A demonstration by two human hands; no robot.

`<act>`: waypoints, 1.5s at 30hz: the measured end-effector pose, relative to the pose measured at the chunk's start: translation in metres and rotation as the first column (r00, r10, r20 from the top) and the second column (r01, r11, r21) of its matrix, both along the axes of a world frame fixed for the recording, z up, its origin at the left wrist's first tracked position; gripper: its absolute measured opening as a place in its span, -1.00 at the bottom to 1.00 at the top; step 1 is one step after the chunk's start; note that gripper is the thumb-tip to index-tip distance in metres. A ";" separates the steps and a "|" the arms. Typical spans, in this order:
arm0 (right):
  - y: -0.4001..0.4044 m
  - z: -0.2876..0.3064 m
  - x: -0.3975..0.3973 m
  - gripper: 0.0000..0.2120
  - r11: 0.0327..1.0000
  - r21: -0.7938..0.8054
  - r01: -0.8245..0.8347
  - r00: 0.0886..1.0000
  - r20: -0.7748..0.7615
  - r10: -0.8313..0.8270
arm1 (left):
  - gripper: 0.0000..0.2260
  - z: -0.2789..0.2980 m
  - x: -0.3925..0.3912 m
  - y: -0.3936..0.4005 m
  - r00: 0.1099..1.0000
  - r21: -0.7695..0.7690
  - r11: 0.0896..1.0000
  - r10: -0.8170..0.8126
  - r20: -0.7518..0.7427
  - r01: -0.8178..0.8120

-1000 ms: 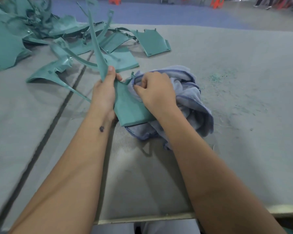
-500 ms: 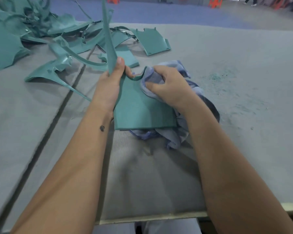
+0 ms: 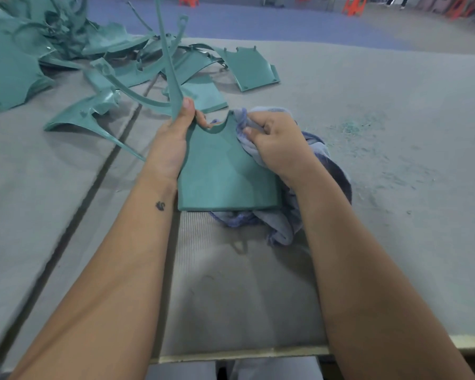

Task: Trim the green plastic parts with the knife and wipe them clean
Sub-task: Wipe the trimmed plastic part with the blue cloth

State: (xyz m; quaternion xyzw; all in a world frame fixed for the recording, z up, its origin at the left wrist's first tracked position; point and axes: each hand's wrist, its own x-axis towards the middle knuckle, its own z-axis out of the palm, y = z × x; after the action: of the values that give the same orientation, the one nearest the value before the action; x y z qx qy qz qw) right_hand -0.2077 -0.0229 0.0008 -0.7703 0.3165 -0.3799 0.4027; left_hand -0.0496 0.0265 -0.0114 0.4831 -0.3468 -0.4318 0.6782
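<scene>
While left hand (image 3: 173, 141) grips green part (image 3: 225, 174), right hand (image 3: 277, 141) clutches blue cloth (image 3: 285, 229)

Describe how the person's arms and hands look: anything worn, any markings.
Both forearms are bare, with no sleeves, gloves, watch or rings in view. The left hand and right hand have short, unpainted nails. The only marking is a small dark tattoo on the left forearm near the wrist; its design is too small to identify.
</scene>
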 end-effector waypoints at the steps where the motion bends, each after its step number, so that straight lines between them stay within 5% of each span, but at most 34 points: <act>1: 0.001 0.000 0.003 -0.55 0.999 -0.029 0.041 0.999 -0.002 -0.041 | -0.53 0.000 0.000 -0.001 1.000 0.016 1.000 0.002 0.006 -0.002; 4: -0.001 0.001 0.002 -0.58 0.995 -0.063 0.075 0.996 -0.038 -0.078 | -0.55 -0.003 -0.001 -0.002 1.000 0.032 0.999 -0.009 0.002 0.009; 8: -0.005 0.000 0.000 -0.93 0.997 -0.023 0.069 0.973 -0.219 -0.072 | -0.54 -0.004 0.001 -0.002 1.000 0.038 0.999 -0.003 -0.002 0.003; 12: -0.005 -0.002 0.003 -0.53 0.972 -0.142 0.188 0.976 -0.082 -0.201 | -0.54 -0.005 0.002 -0.004 1.000 0.021 1.000 -0.001 -0.002 0.001; 15: -0.005 -0.002 -0.002 -0.55 0.983 -0.079 0.164 0.983 -0.065 -0.169 | -0.56 -0.004 0.003 -0.004 0.999 -0.003 1.000 -0.012 -0.035 0.012; 19: -0.007 -0.002 -0.007 -0.82 1.000 -0.015 0.017 0.989 -0.149 -0.019 | -0.58 -0.004 0.001 -0.004 0.999 0.004 1.000 -0.008 -0.036 0.008; 24: -0.009 -0.007 0.000 -0.55 0.976 -0.162 0.147 0.983 -0.088 -0.163 | -0.60 -0.001 0.001 -0.004 0.997 0.001 1.000 -0.031 -0.065 0.031; 27: -0.002 -0.004 0.001 -0.63 0.987 0.118 0.106 0.976 0.177 -0.126 | -0.58 0.002 0.002 -0.001 0.996 0.015 0.999 -0.029 -0.081 0.030; 30: -0.009 0.001 -0.011 -0.77 0.871 0.487 -0.058 0.749 0.599 -0.284 | -0.57 0.002 0.005 0.004 0.983 -0.001 0.999 -0.033 -0.181 0.033; 32: -0.019 0.004 -0.026 -0.69 0.834 0.549 -0.047 0.721 0.597 -0.352 | -0.55 0.003 0.007 0.005 0.977 -0.006 1.000 -0.003 -0.212 0.002; 36: -0.018 0.006 -0.024 -0.78 0.898 0.434 0.072 0.922 0.315 -0.227 | -0.71 0.004 0.005 0.004 0.978 -0.006 0.998 0.060 -0.201 -0.062; 38: -0.010 0.001 -0.012 -0.81 0.978 0.207 0.008 0.994 0.104 -0.030 | -0.77 0.002 0.003 0.004 0.985 -0.036 0.996 0.078 -0.152 -0.084; 40: -0.007 -0.006 -0.001 -0.84 1.000 -0.021 0.019 0.998 -0.052 -0.020 | -0.78 0.000 0.001 0.004 0.994 -0.074 0.994 0.079 -0.082 -0.085; 45: -0.010 -0.010 0.003 -0.71 0.975 -0.113 0.190 0.982 0.035 -0.187 | -0.67 0.000 -0.003 0.002 0.998 -0.045 0.998 0.046 0.031 -0.045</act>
State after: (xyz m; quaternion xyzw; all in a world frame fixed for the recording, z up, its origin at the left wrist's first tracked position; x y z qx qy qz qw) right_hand -0.2049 -0.0332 -0.0092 -0.7543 0.3603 -0.4435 0.3232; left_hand -0.0527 0.0288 -0.0110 0.4826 -0.3558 -0.4009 0.6927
